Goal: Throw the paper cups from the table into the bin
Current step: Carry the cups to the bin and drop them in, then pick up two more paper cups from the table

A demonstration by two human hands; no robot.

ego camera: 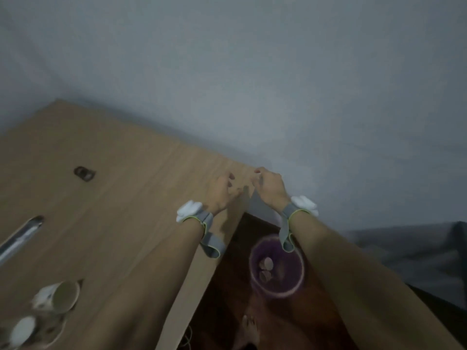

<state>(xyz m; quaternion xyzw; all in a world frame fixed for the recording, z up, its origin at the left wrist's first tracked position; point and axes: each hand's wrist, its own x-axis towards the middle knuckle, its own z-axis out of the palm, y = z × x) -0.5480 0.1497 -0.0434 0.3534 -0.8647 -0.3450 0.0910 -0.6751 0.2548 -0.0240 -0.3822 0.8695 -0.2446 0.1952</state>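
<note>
Two paper cups lie on their sides at the near left of the wooden table (pixel 121 198): one patterned cup (pixel 60 296) with its mouth towards me, and another (pixel 25 329) below it showing a white end. A purple bin (pixel 295 281) stands on the floor right of the table, with a few brownish cups (pixel 265 269) inside. Both arms reach out over the table's far right corner. My left hand (pixel 221 192) has its fingers loosely curled and apart, holding nothing. Over the table edge, above the bin, my right hand (pixel 270 185) is curled into a loose fist, with nothing visible in it.
A metal rod (pixel 20 238) lies at the table's left edge and a small dark object (pixel 84 173) sits farther back. A grey wall rises behind the table. A dark sofa (pixel 417 256) is at the right. A bare foot (pixel 250 329) and a cable (pixel 187 337) are on the floor.
</note>
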